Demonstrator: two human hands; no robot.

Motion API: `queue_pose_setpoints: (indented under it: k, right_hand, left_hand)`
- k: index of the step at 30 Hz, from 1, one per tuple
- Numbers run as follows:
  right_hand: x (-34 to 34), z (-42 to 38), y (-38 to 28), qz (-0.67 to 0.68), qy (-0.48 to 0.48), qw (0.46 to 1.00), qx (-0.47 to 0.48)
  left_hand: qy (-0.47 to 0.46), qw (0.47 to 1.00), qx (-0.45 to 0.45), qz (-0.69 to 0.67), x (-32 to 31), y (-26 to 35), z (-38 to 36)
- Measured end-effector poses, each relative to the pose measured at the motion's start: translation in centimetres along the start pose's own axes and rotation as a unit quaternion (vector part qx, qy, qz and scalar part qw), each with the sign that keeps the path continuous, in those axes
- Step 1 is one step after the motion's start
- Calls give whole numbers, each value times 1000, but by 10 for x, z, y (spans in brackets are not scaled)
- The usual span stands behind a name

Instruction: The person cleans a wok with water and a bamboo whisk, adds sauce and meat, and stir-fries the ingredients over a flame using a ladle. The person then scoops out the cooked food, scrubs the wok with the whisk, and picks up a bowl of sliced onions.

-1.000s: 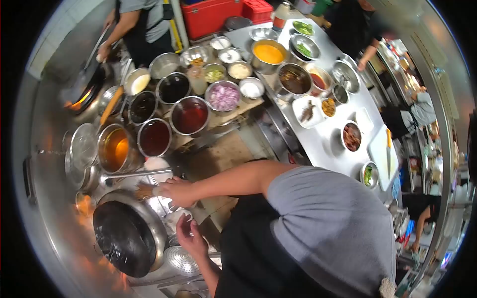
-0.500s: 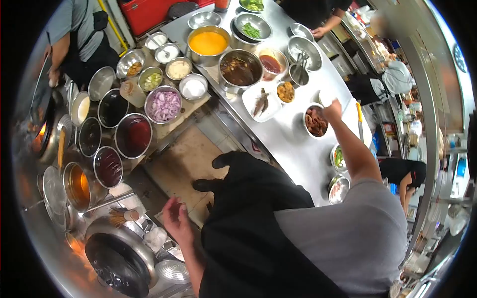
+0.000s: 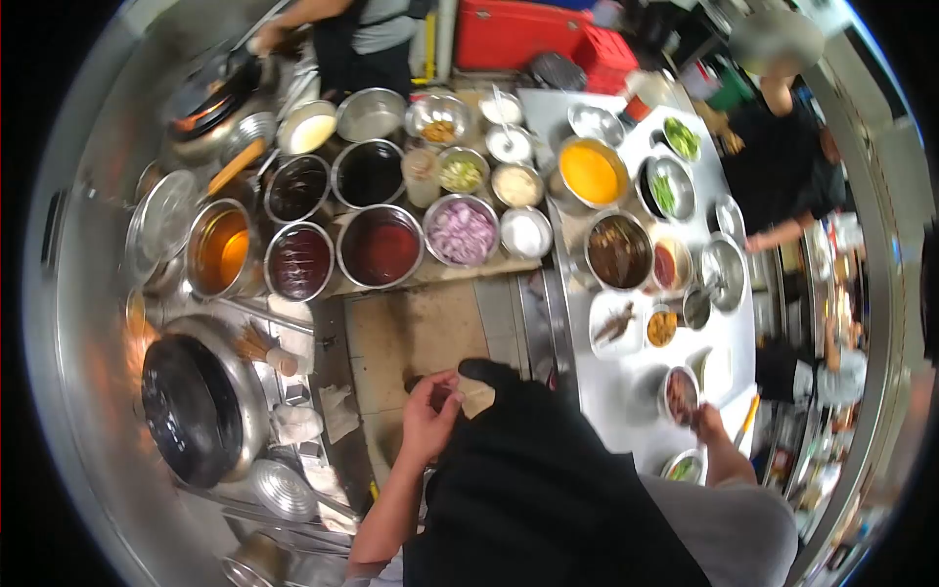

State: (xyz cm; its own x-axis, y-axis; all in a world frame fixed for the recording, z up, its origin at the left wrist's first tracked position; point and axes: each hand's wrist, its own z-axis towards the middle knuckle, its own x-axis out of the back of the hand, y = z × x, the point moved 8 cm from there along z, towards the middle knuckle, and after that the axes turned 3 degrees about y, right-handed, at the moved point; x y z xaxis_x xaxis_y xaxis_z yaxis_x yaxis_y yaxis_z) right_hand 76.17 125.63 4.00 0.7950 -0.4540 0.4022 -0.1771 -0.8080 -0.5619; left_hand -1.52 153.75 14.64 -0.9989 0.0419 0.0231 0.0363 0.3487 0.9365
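Observation:
My right hand is closed at the near rim of a metal bowl of reddish-brown meat pieces, over the steel table. The bowl is slightly blurred. A pale round container is right beside it, and a bowl of green and white vegetables sits nearer my body. My left hand hovers in front of my black apron, above the floor, fingers loosely curled with a gap to the thumb and nothing visible in it.
On the left a black wok sits on the stove. Pots of dark sauces and a bowl of chopped red onion line the back counter. A yellow-handled knife lies at the table's right. Co-workers stand at the back left and far right.
My view has swung left, so the whole scene appears turned clockwise. My left hand has risen in front of the apron, its fingers more curled. My right hand remains at the meat bowl.

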Motion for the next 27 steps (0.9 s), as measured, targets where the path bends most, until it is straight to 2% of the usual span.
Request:
queue_pose_setpoints:
  k: [1,3,5,7,9,10,11,13,14,15,16,18,19,20,21,22,23,24,25,27]
  right_hand:
    - [7,6,-1,43,-64,997,-21]
    - [-17,-31,-44,34,-63,996,-45]
    - [-52,-67,-97,-27,-117,991,-61]
    - [-99,-77,-134,-75,-183,980,-27]
    - [-186,-132,-199,-57,-268,962,14]
    - [-201,-107,-198,-73,-330,941,31]
    - [-240,-119,-225,-265,-238,928,112]
    - [-337,-175,-265,-212,-323,897,214]
    - [-380,-201,-281,-262,-307,879,254]
    - [-422,-229,-289,-239,-344,866,274]
    - [-460,-253,-293,-245,-352,850,305]
    - [-528,-307,-290,-264,-367,820,351]
    - [-555,-331,-286,-274,-371,808,366]
    - [-579,-339,-274,-273,-402,792,369]
    - [-604,-354,-266,-287,-424,745,429]
    - [-620,-363,-255,-300,-447,733,416]
    - [-639,-384,-242,-315,-471,719,404]
    - [-656,-409,-233,-347,-511,692,374]
    - [-676,-420,-221,-412,-551,637,349]
    - [-737,-405,-206,-388,-665,588,247]
  left_hand:
    - [25,1000,-11,-10,-1,2,3]
    - [38,999,4,-4,-5,-2,0]
    - [73,997,-1,6,-2,-5,-6]
    - [60,998,4,-28,-6,-7,-13]
    - [65,996,32,-60,-6,-18,-19]
    - [50,997,13,-57,-8,-19,-18]
    - [37,998,-3,-52,-6,-19,-20]
    - [47,997,-16,-52,4,-15,-24]
    - [5,996,-2,-92,2,-21,-27]
    - [-32,990,8,-136,1,-23,-31]
    - [-3,990,8,-142,14,-22,-36]
    - [-23,969,31,-245,20,-22,-54]
    - [-2,967,30,-255,28,-22,-68]
    - [66,970,18,-233,44,-21,-82]
    - [132,969,4,-208,63,-22,-94]
    - [196,966,-9,-166,72,-43,-104]
    - [213,961,-15,-173,80,-44,-119]
    - [260,939,7,-224,94,-49,-138]
    - [305,912,27,-273,107,-57,-158]
    - [355,895,13,-270,125,-78,-186]
